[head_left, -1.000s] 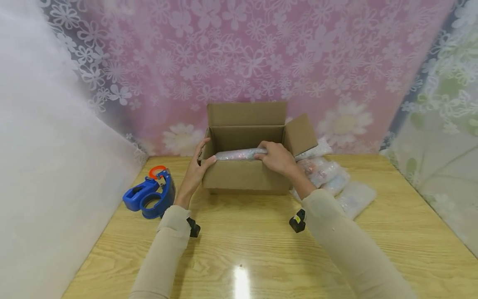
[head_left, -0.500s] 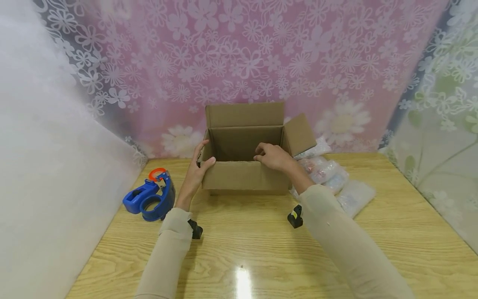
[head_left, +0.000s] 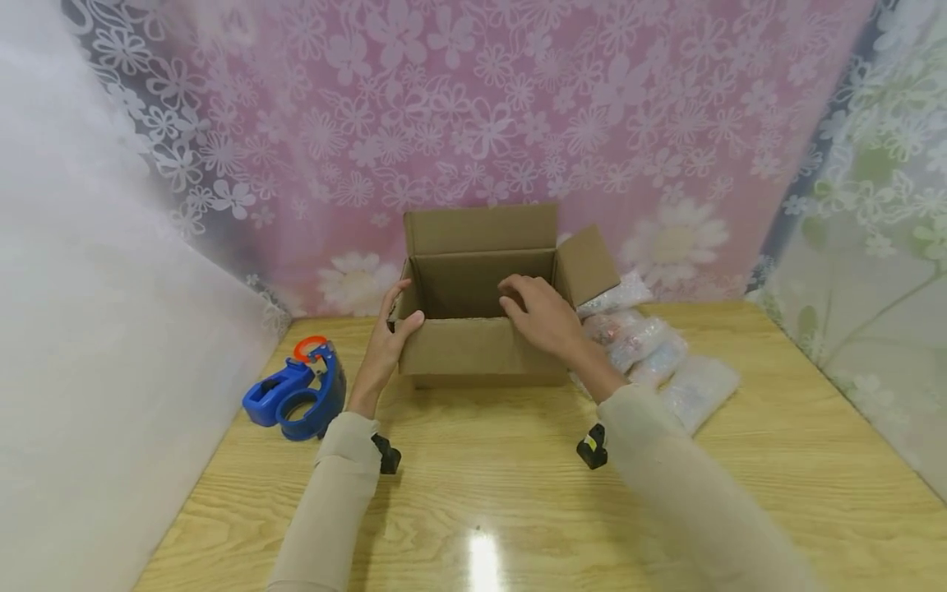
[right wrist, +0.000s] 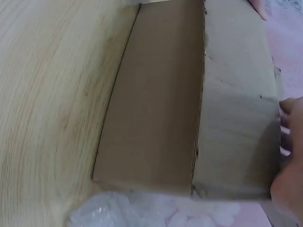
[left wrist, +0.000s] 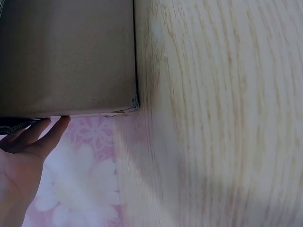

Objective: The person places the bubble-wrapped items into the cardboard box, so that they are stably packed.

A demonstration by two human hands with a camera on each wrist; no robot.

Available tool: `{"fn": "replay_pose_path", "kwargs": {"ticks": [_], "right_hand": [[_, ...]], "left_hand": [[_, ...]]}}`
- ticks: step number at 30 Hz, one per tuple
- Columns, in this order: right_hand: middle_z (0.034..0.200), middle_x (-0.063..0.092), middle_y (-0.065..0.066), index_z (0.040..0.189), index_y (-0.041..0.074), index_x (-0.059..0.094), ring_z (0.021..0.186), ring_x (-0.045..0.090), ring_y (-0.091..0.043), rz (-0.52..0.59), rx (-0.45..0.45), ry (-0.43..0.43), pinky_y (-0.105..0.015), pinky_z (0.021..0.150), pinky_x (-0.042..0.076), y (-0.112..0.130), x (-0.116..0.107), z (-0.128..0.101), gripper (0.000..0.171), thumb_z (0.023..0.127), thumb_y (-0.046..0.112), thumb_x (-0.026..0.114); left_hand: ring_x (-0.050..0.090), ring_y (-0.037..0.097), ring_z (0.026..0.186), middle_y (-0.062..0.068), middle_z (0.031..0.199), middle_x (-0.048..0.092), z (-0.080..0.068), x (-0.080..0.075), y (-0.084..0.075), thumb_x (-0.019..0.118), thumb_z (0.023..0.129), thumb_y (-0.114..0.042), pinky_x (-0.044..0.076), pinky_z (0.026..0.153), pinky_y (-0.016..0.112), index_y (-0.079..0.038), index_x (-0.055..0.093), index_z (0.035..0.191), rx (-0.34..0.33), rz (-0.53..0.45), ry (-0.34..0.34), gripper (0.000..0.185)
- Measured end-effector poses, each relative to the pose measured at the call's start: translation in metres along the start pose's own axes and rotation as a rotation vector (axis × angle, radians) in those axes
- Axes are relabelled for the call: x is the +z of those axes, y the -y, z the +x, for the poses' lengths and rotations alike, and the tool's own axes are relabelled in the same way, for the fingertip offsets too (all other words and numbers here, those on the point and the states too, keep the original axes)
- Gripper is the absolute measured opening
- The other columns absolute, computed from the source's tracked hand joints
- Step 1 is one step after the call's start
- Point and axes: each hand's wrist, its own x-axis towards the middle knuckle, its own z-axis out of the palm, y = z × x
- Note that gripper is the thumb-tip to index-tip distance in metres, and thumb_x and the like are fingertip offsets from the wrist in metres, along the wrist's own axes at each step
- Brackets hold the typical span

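Note:
An open cardboard box [head_left: 484,349] stands on the table with its back flap up and its right flap spread outward. My left hand [head_left: 386,341] holds the box at its left front corner, the thumb over the rim. In the left wrist view, fingertips of the left hand [left wrist: 35,151] touch the box's side [left wrist: 71,56]. Over the right part of the opening is my right hand [head_left: 543,316], its fingers loosely bent with nothing visible between them. The right wrist view shows the right hand [right wrist: 289,151] at the front flap's upper edge [right wrist: 236,127]. The box's floor is hidden.
Several bubble-wrapped packages [head_left: 651,349] lie right of the box. Two blue tape dispensers [head_left: 314,403], one with an orange ring, stand on the left. Behind the box hangs a pink flowered cloth [head_left: 473,123]; a white sheet [head_left: 111,329] borders the table's left.
My right hand lets go of a bubble-wrapped package at the box opening, and the package drops out of sight inside. The right hand's fingers have since loosened. My left hand stays on the box.

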Motion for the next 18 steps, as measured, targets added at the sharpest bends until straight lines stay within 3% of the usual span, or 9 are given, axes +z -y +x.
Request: {"fn": "replay_pose_path", "kwargs": {"ticks": [6,13,18], "right_hand": [[0.145,0.059,-0.011,0.144,0.008,0.057,0.132,0.054,-0.032,0.207,-0.113,-0.014,-0.053,0.109,0.044,-0.003,-0.031,-0.018,0.040,0.111,0.030,0.051],[0.152,0.054,-0.011,0.150,0.014,0.053,0.139,0.051,-0.034,0.322,-0.070,0.057,-0.059,0.114,0.037,-0.015,-0.085,-0.042,0.045,0.111,0.038,0.049],[0.153,0.053,-0.009,0.152,0.012,0.051,0.140,0.049,-0.032,0.315,-0.049,0.121,-0.058,0.115,0.034,-0.030,-0.115,-0.060,0.045,0.112,0.032,0.048]], "left_hand": [[0.023,0.039,0.153,-0.002,0.174,0.006,0.002,0.002,0.000,0.061,0.104,-0.031,0.027,0.116,0.066,-0.026,0.029,0.164,-0.011,-0.014,0.002,0.068],[0.038,0.041,0.141,-0.002,0.174,0.006,0.003,0.001,-0.003,0.061,0.105,-0.029,0.032,0.113,0.064,-0.025,0.029,0.164,-0.009,-0.027,-0.002,0.068],[0.055,0.036,0.118,0.000,0.173,0.007,0.002,0.001,-0.004,0.059,0.105,-0.026,0.040,0.105,0.057,-0.024,0.027,0.165,-0.017,-0.022,0.001,0.068]]}}
